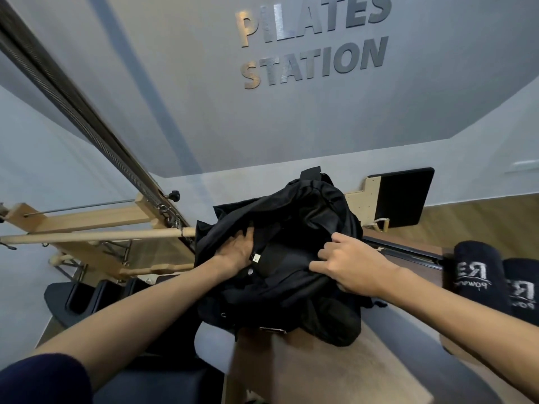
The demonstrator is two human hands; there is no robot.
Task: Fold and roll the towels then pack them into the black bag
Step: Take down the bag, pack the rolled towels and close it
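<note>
With the black bag slumped on the wooden box's far edge, left hand pressing its cloth and right hand pinching the rim, spreading the mouth wide should admit the rolled towels waiting at right.

"PILATES STATION" wall lettering; wooden dowel bar; black padded board.

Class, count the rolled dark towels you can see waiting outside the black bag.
2: rolled towel lies right of the black bag; second rolled towel beside it at the frame edge. Others may be hidden inside the bag.
</note>
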